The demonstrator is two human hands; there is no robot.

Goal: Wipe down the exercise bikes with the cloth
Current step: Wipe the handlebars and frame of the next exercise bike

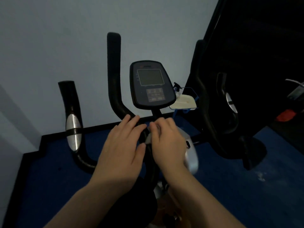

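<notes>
A black exercise bike stands in front of me, with a dark console (pixel 152 83) above the middle of its handlebars (pixel 113 71). My left hand (pixel 121 145) lies flat over the centre of the bar, fingers stretched out and together, thumb against the stem. My right hand (pixel 167 140) is curled just below the console stem, fingers bent inward. A small pale grey fold that looks like the cloth (pixel 148 137) shows under its fingertips, between the two hands. The bike's silver housing (pixel 190 158) is partly hidden behind my right wrist.
The left grip with a silver sensor pad (pixel 73 129) curves up at the left. A white object sits in a blue wire holder (pixel 184 100) behind the console. A second dark machine (pixel 230 96) stands close on the right. Blue floor (pixel 49 178) meets a pale wall.
</notes>
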